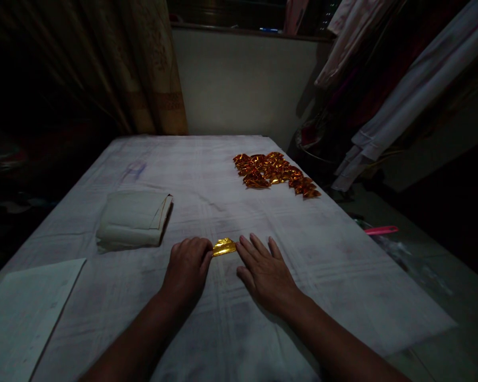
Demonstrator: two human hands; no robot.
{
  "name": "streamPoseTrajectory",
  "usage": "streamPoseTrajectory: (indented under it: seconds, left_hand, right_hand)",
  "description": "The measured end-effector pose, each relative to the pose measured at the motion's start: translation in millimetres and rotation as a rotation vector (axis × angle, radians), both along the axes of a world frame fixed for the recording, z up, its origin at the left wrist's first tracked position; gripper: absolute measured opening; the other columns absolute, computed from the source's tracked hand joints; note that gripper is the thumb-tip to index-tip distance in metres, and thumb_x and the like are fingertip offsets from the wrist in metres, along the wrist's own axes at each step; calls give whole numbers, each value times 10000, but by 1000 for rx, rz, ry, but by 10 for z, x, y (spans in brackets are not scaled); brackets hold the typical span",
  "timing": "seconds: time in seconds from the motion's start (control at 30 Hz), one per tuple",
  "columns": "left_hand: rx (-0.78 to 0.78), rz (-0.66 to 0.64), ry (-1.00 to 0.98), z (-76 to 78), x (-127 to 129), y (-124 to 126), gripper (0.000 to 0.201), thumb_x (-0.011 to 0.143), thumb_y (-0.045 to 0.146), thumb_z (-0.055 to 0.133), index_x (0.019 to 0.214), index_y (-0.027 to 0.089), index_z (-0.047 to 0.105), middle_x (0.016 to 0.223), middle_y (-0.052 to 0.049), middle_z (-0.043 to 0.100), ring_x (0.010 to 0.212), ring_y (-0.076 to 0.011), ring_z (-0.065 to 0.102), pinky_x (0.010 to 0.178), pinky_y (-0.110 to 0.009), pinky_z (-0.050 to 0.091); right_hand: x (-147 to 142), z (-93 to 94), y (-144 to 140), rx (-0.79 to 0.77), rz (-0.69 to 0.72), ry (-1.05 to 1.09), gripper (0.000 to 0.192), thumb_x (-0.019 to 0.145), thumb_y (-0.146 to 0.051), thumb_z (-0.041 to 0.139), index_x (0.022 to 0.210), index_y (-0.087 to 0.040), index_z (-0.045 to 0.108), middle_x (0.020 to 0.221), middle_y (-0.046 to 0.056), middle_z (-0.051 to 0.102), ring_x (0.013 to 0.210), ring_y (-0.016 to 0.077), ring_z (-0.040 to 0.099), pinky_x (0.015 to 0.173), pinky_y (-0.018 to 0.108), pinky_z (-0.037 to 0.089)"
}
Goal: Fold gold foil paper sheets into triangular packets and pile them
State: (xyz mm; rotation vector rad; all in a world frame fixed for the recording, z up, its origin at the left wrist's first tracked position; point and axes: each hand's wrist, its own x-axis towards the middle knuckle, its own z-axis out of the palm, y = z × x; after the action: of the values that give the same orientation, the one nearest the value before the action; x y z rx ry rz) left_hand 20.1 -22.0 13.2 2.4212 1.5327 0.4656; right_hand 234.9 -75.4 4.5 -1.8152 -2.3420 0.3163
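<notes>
A small folded piece of gold foil paper (224, 246) lies on the cloth-covered table between my two hands. My left hand (188, 265) is closed, its thumb and fingers pinching the foil paper's left end. Flat on the cloth to the right, my right hand (266, 270) has its fingers stretched out, a fingertip at the foil paper's right end. Farther back on the right lies a pile of folded shiny orange-gold foil pieces (276, 168).
A stack of folded pale paper (133, 220) sits left of my left hand, with a white sheet (32, 313) at the near left. The white tablecloth (207, 175) reaches back to a wall. A curtain (155, 69) hangs at the back left, clothes (402, 90) at the right.
</notes>
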Motion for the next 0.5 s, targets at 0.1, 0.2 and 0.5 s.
streamPoseTrajectory:
  seconds: [0.1, 0.2, 0.5]
  left_hand:
    - [11, -5, 36, 23, -22, -10, 139, 967, 202, 521, 945, 210, 658, 955, -60, 701, 923, -261, 626, 845, -414, 436]
    - [93, -78, 66, 12, 18, -56, 242, 991, 219, 484, 1129, 223, 683, 1190, -87, 711, 1136, -286, 610, 976, -465, 425]
    - [8, -293, 239, -57, 141, -212, 665, 1025, 589, 332, 1560, 195, 368, 1599, -110, 407, 1496, -322, 334, 1223, -583, 132]
  right_hand:
    - [-18, 8, 0, -13, -6, 2, 537, 1046, -423, 409, 1548, -232, 407, 1623, 63, 353, 1528, 314, 250, 1230, 618, 138]
    - [-30, 22, 6, -31, 0, 1, 555, 1040, -432, 423, 1552, -218, 399, 1623, 74, 348, 1527, 321, 251, 1226, 624, 151]
    - [-18, -1, -1, -12, 2, 11, 559, 1042, -463, 408, 1545, -219, 412, 1624, 60, 347, 1530, 324, 238, 1232, 625, 132]
